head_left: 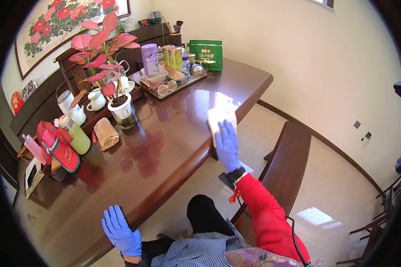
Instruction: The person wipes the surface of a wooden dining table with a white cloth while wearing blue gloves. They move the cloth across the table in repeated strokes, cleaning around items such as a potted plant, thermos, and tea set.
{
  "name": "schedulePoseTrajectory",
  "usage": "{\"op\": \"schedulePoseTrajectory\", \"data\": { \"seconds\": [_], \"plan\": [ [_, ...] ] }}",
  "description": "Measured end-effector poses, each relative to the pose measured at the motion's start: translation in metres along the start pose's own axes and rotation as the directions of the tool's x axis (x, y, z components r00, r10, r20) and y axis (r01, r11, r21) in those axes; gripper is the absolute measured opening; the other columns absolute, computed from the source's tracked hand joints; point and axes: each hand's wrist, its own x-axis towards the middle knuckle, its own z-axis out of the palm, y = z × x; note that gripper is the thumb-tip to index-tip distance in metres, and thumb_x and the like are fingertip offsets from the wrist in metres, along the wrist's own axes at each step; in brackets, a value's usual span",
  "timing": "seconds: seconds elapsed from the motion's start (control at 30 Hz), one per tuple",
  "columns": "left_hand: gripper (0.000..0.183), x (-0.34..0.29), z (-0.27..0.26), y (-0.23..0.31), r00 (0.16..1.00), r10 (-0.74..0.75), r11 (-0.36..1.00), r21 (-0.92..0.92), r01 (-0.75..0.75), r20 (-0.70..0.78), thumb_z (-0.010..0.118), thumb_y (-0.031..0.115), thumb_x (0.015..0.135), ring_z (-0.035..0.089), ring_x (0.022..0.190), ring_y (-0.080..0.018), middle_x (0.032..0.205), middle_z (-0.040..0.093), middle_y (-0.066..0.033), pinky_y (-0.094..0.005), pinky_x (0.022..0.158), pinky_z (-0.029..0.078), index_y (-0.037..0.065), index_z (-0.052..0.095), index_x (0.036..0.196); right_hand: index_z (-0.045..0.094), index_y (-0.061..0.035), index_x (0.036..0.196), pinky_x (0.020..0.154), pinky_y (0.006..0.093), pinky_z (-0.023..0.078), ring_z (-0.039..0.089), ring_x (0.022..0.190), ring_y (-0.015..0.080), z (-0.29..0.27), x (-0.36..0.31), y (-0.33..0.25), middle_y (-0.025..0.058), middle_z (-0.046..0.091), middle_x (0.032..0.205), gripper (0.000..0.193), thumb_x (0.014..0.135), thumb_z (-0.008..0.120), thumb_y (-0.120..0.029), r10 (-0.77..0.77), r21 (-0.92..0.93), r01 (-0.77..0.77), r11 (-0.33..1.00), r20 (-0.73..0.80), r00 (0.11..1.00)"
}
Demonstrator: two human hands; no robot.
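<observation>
My right hand, in a blue glove, holds a white cloth against the long edge of the glossy dark wooden table. Its fingers reach over the cloth, which partly hangs at the rim. My left hand, also gloved in blue, lies open with fingers stretched on the tabletop near the front edge. It holds nothing. A folded tan cloth rests farther back on the table.
A potted plant with pink leaves stands along the back. Beside it is a wire tray of jars and tins, with a green bag behind. Bottles fill the left side. A wooden bench stands right of the table.
</observation>
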Motion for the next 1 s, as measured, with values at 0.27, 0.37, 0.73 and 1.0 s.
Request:
{"op": "schedulePoseTrajectory", "data": {
  "seconds": [0.27,0.37,0.73,1.0],
  "plan": [
    [0.095,0.002,-0.006,0.002,0.999,-0.012,1.0,-0.001,0.012,0.038,0.076,0.015,0.074,0.042,0.153,-0.0369,0.165,0.045,-0.0136,-0.0544,0.127,0.032,0.006,0.042,0.163,0.062,-0.0076,0.148,0.126,0.0542,0.032,0.044,0.15,0.044,-0.027,-0.045,-0.053,0.0217,0.052,0.158,0.048,0.102,0.066,-0.021,-0.248,0.125,0.231,0.965,0.144,0.958],
    [0.093,0.006,-0.01,0.005,0.999,-0.011,1.0,-0.01,0.011,0.039,0.075,0.015,0.076,0.042,0.153,-0.037,0.165,0.046,-0.0138,-0.0544,0.127,0.032,0.006,0.043,0.162,0.066,-0.0058,0.143,0.125,0.0507,0.035,0.046,0.148,0.0437,-0.017,-0.012,-0.018,0.022,0.055,0.155,0.043,0.103,0.066,-0.02,-0.113,0.138,0.099,0.985,0.091,0.99],
    [0.09,0.005,-0.013,0.005,0.995,-0.034,0.999,-0.02,0.036,0.091,0.074,0.013,0.076,0.044,0.152,-0.0384,0.163,0.048,-0.0135,-0.0555,0.125,0.033,0.008,0.045,0.161,0.064,-0.0042,0.144,0.126,0.0481,0.034,0.048,0.148,0.0405,-0.003,0.033,0.023,0.022,0.057,0.155,0.045,0.109,0.055,-0.03,0.009,-0.037,-0.007,0.999,0.044,0.999],
    [0.102,0.004,-0.009,0.004,0.995,-0.054,0.998,-0.035,0.056,0.081,0.079,0.013,0.068,0.039,0.156,-0.0358,0.166,0.046,-0.0115,-0.0502,0.128,0.028,0.012,0.044,0.164,0.059,-0.0118,0.15,0.128,0.0541,0.027,0.045,0.15,0.0372,-0.024,-0.079,-0.135,0.0116,0.056,0.157,0.058,0.095,0.072,-0.019,-0.375,0.096,0.362,0.927,0.245,0.894]
  ]
}}
